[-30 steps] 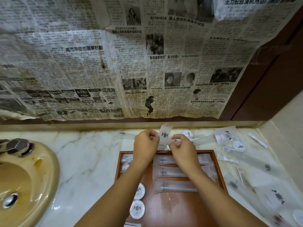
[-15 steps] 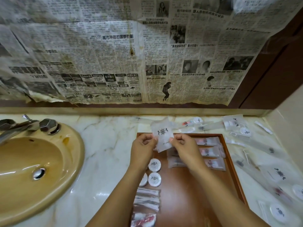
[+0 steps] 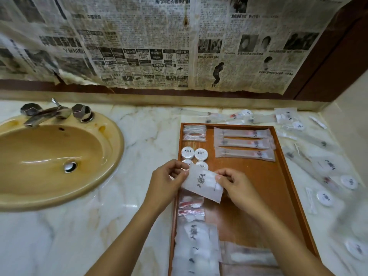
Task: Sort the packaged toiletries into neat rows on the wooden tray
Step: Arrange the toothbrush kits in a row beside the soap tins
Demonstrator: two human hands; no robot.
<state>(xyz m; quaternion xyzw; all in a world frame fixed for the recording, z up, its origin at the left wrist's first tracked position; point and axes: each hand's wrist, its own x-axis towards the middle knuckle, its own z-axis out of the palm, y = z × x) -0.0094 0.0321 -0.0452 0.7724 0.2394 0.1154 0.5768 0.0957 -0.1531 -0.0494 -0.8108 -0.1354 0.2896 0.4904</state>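
Both hands pinch one frosted packet (image 3: 203, 184) above the wooden tray (image 3: 286, 176): left hand (image 3: 169, 178) at its left edge, right hand (image 3: 235, 186) at its right edge. Beyond the packet on the tray lie round white tins (image 3: 194, 154), then three long sachets (image 3: 244, 144). Loose packets (image 3: 328, 166) lie on the counter right of the tray.

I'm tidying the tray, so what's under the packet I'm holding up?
The packet, pinched by left hand and right hand, hangs over the wooden tray. It partly covers two round soaps; anything else beneath is hidden.
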